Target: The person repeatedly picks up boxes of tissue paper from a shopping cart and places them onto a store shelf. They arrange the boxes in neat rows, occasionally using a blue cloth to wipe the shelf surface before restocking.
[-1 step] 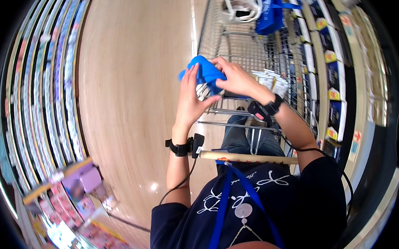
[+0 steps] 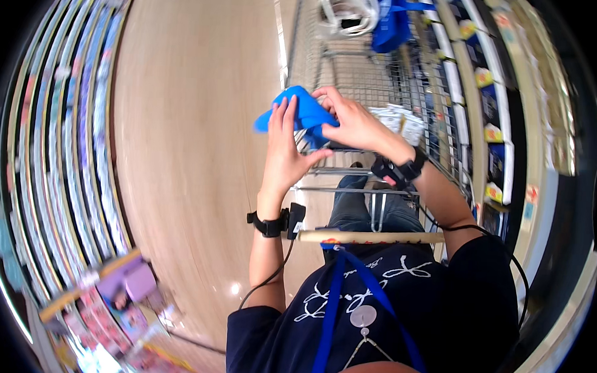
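A soft, bright blue cloth-like item is bunched up between my hands, above the near left corner of a shopping cart. My right hand pinches its right side with bent fingers and thumb. Against its left side lie the stretched fingers of my left hand, with the thumb spread well apart from them. Below the blue item, a small striped white-and-dark patch shows between the hands; what it is I cannot make out. Each wrist wears a black strap with a small device and a cable.
The wire shopping cart holds white packets near my right hand. A white bag and a blue bag are at its far end. Its handle bar crosses before my body. Shelves line the left; stocked shelves stand close on the right.
The blue item's left end reaches farther left and looks more spread out. Both hands stay on it in nearly the same place. The cart and shelves have shifted slightly in view.
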Action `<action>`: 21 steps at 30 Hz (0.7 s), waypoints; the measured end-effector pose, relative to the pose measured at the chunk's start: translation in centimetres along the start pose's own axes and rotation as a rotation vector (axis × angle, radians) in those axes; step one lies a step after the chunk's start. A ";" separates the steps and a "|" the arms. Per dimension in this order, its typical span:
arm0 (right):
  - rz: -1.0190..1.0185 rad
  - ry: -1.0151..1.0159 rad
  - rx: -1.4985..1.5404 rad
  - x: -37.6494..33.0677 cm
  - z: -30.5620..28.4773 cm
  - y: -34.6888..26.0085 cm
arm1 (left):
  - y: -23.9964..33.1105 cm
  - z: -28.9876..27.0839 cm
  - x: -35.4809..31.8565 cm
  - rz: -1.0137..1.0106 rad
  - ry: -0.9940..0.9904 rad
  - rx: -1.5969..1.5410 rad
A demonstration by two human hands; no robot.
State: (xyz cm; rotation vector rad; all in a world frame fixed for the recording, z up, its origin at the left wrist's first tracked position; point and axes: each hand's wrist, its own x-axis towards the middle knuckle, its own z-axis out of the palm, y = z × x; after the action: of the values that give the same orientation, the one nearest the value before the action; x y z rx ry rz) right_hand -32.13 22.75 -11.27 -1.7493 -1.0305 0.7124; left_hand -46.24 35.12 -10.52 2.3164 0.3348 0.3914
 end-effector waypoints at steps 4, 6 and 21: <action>-0.081 0.326 0.376 -7.9 -5.6 -4.6 | 5.6 3.7 2.4 0.172 -0.099 -0.194; -0.202 0.465 0.517 -11.9 -8.4 -6.1 | 7.9 5.7 2.8 0.206 -0.161 -0.403; 0.356 1.450 -0.110 -36.1 -13.6 -6.4 | 35.2 22.2 1.5 0.940 -0.642 -0.478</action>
State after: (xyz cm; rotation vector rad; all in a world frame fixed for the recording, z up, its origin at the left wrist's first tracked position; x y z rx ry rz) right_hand -40.23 -13.65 0.39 -1.9184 0.2513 -0.4804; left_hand -32.25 -2.63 0.09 1.8479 -1.0713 0.1138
